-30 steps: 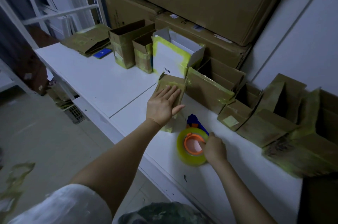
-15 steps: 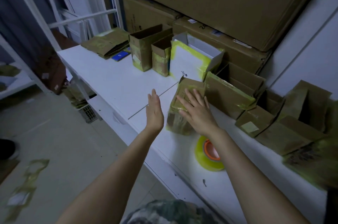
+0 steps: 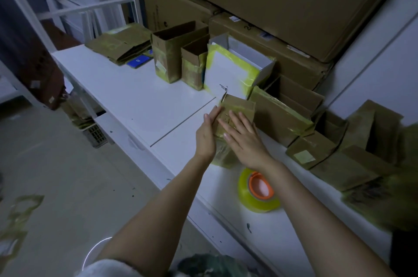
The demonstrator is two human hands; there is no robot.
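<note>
The white table (image 3: 140, 95) runs beneath a wall of large stacked brown cardboard cartons (image 3: 282, 0). A row of open, tape-patched brown boxes (image 3: 174, 57) stands along its rear edge. In front of the white open-topped box edged in yellow tape (image 3: 228, 73) stands the item under work, a small brown cardboard box wrapped in yellowish clear tape (image 3: 241, 107). Its lower part is hidden behind the hands.

Change noted: a second ago the right hand was at the roll of yellow packing tape with an orange core (image 3: 257, 190), while the left hand lay flat on the small box. Half a second ago the right hand had crossed onto the box and the left stood clear beside it. Now the roll lies released on the table just behind the right wrist, and both hands are on the box. In the inspector's judgement, taping has stopped for the moment and the work has passed to pressing the tape down or squaring the box.

The left hand (image 3: 206, 134) stands on edge against the box's left side. Its fingers (image 3: 213, 113) are straight and together, touching that edge. The right hand (image 3: 245, 141) lies flat over the front face, its fingers straight and slightly spread. Neither hand curls round the box. The box sits between the two hands, with its top rim clear above the fingertips.
</note>
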